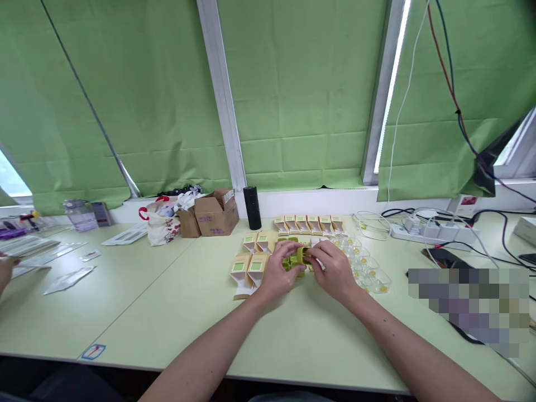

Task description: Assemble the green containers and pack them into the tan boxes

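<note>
Both my hands meet over the table around a small olive-green piece [302,255]. My left hand [281,271] has its fingers closed on the piece's left side, while my right hand [334,268] pinches its right side. More green pieces [288,261] lie under and beside my left fingers, partly hidden. Open cream cartons with green labels [248,271] stand left of my left hand, and a row of similar cartons [309,224] is behind my hands. Clear plastic pieces with yellow centres [368,267] lie right of my right hand.
A black cylinder [252,207], a cardboard box [216,213] and a white bag [159,222] stand at the back. Power strips [435,231] and cables are at the right. Another person's hand [6,269] is at the far left near flat packets [69,279].
</note>
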The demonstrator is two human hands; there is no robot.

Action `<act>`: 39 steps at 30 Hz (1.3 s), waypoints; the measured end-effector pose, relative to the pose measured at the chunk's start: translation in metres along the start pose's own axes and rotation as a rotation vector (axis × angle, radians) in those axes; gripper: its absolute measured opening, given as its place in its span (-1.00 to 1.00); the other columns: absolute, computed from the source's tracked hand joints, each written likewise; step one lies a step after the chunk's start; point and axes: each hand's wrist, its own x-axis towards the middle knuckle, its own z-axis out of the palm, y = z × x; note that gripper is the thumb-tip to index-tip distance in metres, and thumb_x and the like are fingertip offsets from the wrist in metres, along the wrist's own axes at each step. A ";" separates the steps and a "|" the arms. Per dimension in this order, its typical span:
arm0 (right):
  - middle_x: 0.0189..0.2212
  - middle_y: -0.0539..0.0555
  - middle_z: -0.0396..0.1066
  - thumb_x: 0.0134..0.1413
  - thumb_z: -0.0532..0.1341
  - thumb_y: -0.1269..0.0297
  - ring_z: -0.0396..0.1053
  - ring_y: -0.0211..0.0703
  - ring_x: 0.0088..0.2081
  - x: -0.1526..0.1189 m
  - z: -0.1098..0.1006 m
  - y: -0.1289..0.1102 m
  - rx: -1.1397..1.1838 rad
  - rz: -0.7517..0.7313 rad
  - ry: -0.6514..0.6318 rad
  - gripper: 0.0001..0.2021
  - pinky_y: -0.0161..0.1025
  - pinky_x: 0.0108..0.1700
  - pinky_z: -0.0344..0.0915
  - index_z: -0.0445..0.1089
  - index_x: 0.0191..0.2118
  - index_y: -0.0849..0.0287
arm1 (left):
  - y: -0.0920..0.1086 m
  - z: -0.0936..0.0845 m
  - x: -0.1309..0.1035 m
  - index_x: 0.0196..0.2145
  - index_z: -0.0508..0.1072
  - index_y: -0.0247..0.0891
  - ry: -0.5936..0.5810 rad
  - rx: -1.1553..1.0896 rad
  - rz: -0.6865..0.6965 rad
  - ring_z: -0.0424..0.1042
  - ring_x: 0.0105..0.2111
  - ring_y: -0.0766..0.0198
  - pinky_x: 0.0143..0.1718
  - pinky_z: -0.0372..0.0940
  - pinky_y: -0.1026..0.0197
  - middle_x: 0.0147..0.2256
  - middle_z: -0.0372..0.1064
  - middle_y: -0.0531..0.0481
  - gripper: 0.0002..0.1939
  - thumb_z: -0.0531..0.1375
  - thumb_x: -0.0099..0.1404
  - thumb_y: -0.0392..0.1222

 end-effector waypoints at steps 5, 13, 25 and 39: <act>-0.37 0.09 0.44 0.40 0.20 0.44 0.31 -0.08 -0.32 0.001 0.000 0.000 -0.055 -0.013 -0.003 -0.85 -0.14 -0.30 0.19 0.52 -0.19 0.13 | -0.002 0.000 0.000 0.07 0.57 -0.08 -0.001 -0.008 0.023 0.46 0.15 0.05 0.28 0.39 -0.14 0.09 0.36 -0.11 -0.50 0.38 0.20 -0.43; -0.46 0.04 0.37 0.41 0.19 0.41 0.24 -0.10 -0.36 -0.001 0.004 0.003 -0.046 -0.025 -0.015 -0.83 -0.15 -0.31 0.14 0.53 -0.21 0.14 | -0.004 0.000 -0.001 0.08 0.58 -0.08 -0.013 -0.006 0.031 0.44 0.17 0.04 0.30 0.38 -0.14 0.10 0.35 -0.11 -0.48 0.37 0.20 -0.44; -0.23 0.15 0.52 0.33 0.21 0.43 0.44 0.04 -0.20 0.005 -0.011 0.002 0.077 -0.065 0.046 -0.66 -0.03 -0.20 0.41 0.45 0.16 0.06 | 0.000 -0.008 0.005 0.07 0.59 -0.09 0.070 0.055 0.039 0.42 0.14 0.05 0.25 0.37 -0.07 0.09 0.34 -0.13 -0.54 0.34 0.23 -0.40; 0.17 0.23 0.48 0.33 0.18 0.43 0.47 0.17 0.18 -0.007 0.006 0.003 0.220 0.130 -0.022 -0.46 0.22 0.16 0.54 0.25 0.37 -0.01 | 0.002 -0.007 0.001 0.21 0.51 -0.08 0.090 0.119 0.069 0.36 0.23 0.00 0.24 0.35 -0.07 0.10 0.34 -0.16 -0.49 0.36 0.31 -0.23</act>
